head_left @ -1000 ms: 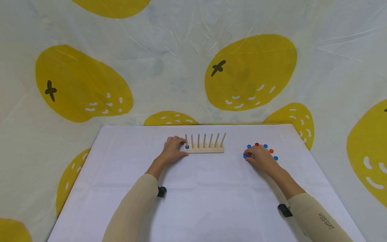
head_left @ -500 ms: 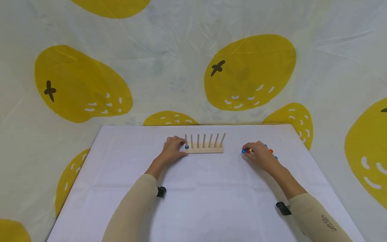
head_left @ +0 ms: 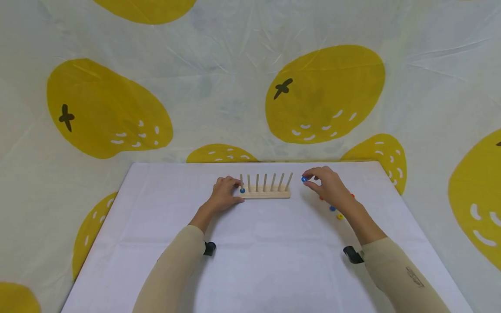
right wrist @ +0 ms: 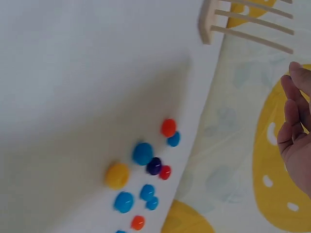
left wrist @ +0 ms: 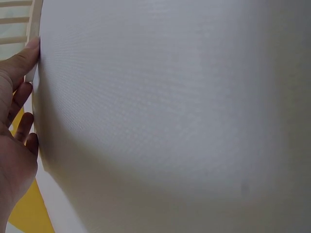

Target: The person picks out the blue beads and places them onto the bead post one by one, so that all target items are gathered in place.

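Observation:
In the head view my left hand (head_left: 224, 194) grips the left end of a wooden peg stand (head_left: 270, 195), thumb in front and fingers behind. A row of several upright pegs rises from its base. One blue bead (head_left: 242, 191) sits low on the leftmost peg. To the right of the stand, my right hand (head_left: 328, 186) pinches another blue bead (head_left: 304, 179) between thumb and fingertips, raised above the table. The right wrist view shows this hand at its right edge, but the pinched bead does not show there.
Loose beads lie on the white table (head_left: 250, 261) under the right forearm, among them a yellow bead (right wrist: 117, 175), a red bead (right wrist: 168, 127) and several blue ones. Behind the table's far edge hangs a cloth (head_left: 223, 87) printed with yellow fruit.
My right hand has picked up a blue bead from the loose beads and moved it up and left toward the stand. The left hand has stayed on the stand.

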{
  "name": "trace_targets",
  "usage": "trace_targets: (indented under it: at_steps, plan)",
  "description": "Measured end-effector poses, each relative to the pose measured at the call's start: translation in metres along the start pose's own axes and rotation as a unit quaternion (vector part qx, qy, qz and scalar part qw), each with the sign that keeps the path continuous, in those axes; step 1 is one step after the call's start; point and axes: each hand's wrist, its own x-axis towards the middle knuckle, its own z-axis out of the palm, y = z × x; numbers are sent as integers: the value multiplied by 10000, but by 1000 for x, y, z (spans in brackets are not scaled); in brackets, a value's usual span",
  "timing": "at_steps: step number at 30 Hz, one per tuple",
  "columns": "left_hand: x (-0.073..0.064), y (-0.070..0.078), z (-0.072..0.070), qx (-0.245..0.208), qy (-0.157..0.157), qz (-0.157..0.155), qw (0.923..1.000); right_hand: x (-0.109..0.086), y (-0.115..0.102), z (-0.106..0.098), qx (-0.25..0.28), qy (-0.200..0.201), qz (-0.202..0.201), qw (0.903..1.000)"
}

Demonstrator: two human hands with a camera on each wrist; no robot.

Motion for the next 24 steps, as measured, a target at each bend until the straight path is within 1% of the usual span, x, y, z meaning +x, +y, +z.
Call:
trace_targets:
  at_steps: [5,7,10,14,19,24]
  plan:
    - [0,0,1,-44,-1,-19,10000,16,-15,-5,71,37,-15,10000]
    - [0,-1,1,-50,-7,-33,10000,22,-19,-6,62,79,-111,9999]
    - [0,0,0,-53,-13,-33,10000,31,-26,-4,67,222,-359,9991]
    - [-1,2,-1,-68,-17,-20,10000,43,-38,-2,193,342,-563,9976]
    - [-2,3,-2,-84,-43,-85,9999,57,-56,4,302,161,-546,9979]
    - [-1,2,-2,-89,-84,-116,9999,71,-72,17,310,-90,-487,9983]
